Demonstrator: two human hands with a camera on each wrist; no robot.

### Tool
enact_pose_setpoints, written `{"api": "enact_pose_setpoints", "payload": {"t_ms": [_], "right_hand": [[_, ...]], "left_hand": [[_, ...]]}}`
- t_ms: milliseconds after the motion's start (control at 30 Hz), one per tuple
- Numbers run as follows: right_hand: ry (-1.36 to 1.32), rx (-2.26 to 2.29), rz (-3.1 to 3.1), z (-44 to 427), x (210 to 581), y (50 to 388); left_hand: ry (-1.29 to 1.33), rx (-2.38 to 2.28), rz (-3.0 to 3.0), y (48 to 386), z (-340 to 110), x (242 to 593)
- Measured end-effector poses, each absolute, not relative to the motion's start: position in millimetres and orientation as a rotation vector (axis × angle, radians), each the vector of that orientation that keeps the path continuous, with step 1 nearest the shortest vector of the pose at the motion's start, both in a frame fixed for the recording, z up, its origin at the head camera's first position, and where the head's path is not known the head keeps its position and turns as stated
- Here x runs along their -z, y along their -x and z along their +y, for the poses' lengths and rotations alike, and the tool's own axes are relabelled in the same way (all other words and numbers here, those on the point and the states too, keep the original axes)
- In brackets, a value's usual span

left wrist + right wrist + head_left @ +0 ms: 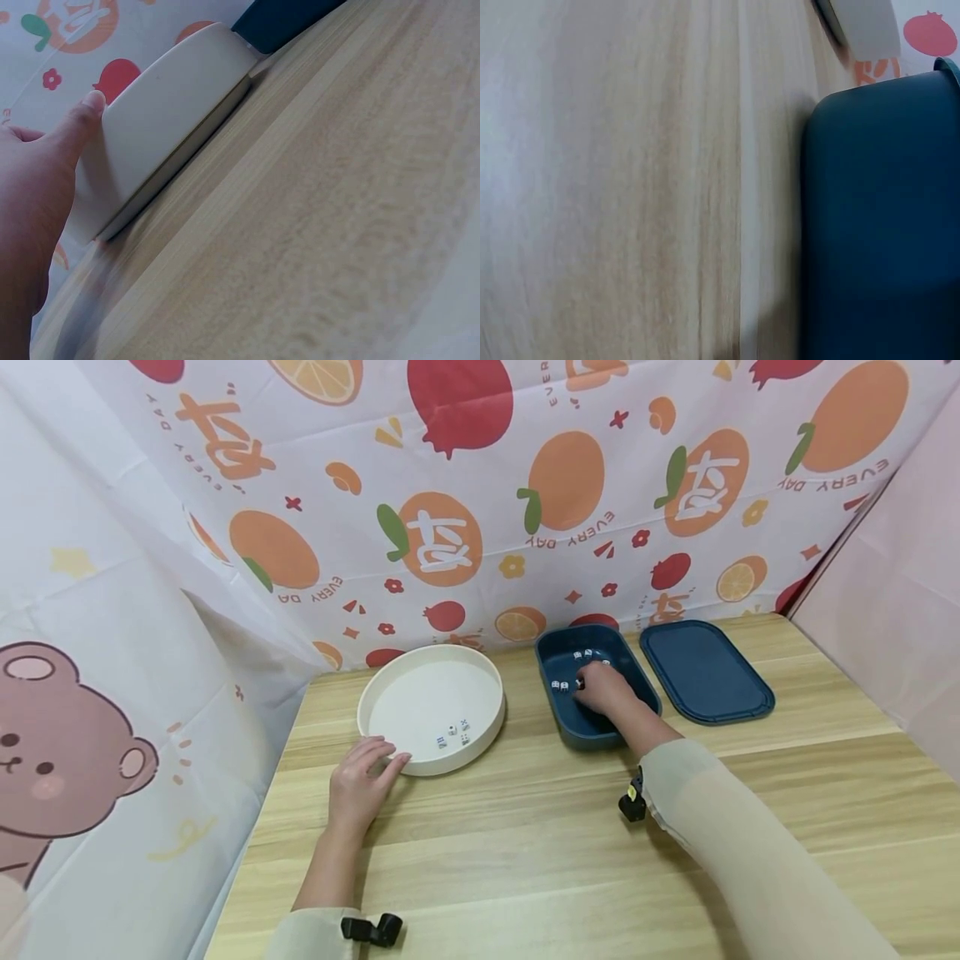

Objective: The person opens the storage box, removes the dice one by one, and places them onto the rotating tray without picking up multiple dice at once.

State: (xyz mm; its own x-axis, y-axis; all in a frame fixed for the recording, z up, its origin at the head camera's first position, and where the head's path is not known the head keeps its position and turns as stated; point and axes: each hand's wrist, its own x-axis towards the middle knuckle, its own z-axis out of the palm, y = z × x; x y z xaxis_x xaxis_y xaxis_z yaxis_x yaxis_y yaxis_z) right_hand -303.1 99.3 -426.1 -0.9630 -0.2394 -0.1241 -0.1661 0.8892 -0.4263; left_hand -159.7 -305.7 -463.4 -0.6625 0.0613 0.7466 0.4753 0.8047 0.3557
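Observation:
A round cream tray [431, 681] stands on the table with several white dice [452, 732] near its front right. My left hand [360, 781] rests on the tray's front-left rim, and its thumb [90, 105] lies along the top of the wall in the left wrist view. To the right, a dark blue rectangular box [577, 739] holds more white dice [559, 686] on its floor. My right hand [606, 689] reaches down into this box and pinches a die [580, 683] at its fingertips, which are partly hidden. The right wrist view shows no hand.
A flat dark blue lid [708, 672] lies right of the box. Behind everything hangs a fruit-print cloth [491, 468], with a bear-print cloth [67, 752] on the left. Bare wooden tabletop [487, 868] spreads in front of the containers.

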Motion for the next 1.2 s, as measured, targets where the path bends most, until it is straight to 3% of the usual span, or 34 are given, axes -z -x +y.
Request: {"api": "enact_pose_setpoints", "payload": {"t_ms": [1200], "right_hand": [[0.171,0.501,2.954,97.4,423.1,295.4]], "left_hand": [[0.388,0.7,-2.23,158.8,-303.9,463.3]]}}
